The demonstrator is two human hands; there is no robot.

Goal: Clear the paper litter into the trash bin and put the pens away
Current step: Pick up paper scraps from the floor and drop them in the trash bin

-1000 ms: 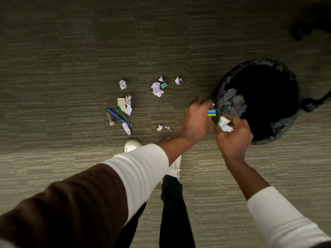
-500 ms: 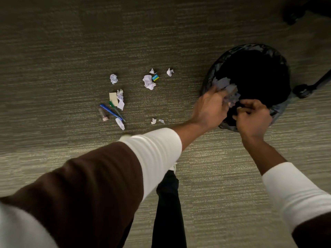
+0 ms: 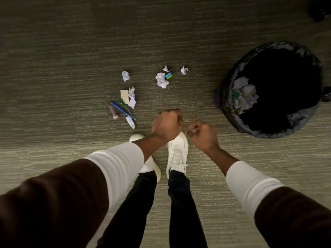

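Observation:
My left hand [image 3: 167, 124] hangs low over the carpet, fingers curled downward and hidden from view. My right hand [image 3: 202, 135] is a loose fist beside it, with nothing visible in it. Left of the hands a blue pen [image 3: 120, 110], a green pen [image 3: 127, 108] and a brownish marker [image 3: 113, 111] lie together beside a tan note [image 3: 124, 94] and white scraps [image 3: 130, 122]. Further back lie crumpled paper balls [image 3: 125, 75] [image 3: 162, 80] [image 3: 184, 70] and a small blue-and-yellow box [image 3: 168, 75]. The trash bin [image 3: 265, 134] stands at the right with paper litter [image 3: 244, 93] inside.
My two white shoes [image 3: 177, 151] stand on the grey-green carpet just under the hands. A dark chair base [image 3: 318, 11] shows at the top right corner, and another dark part [image 3: 326, 93] sits by the bin's right side.
Both hands left the bin, where the paper and small box they held now lie, and moved left and down to the carpet. The two small scraps there are now hidden under my left hand.

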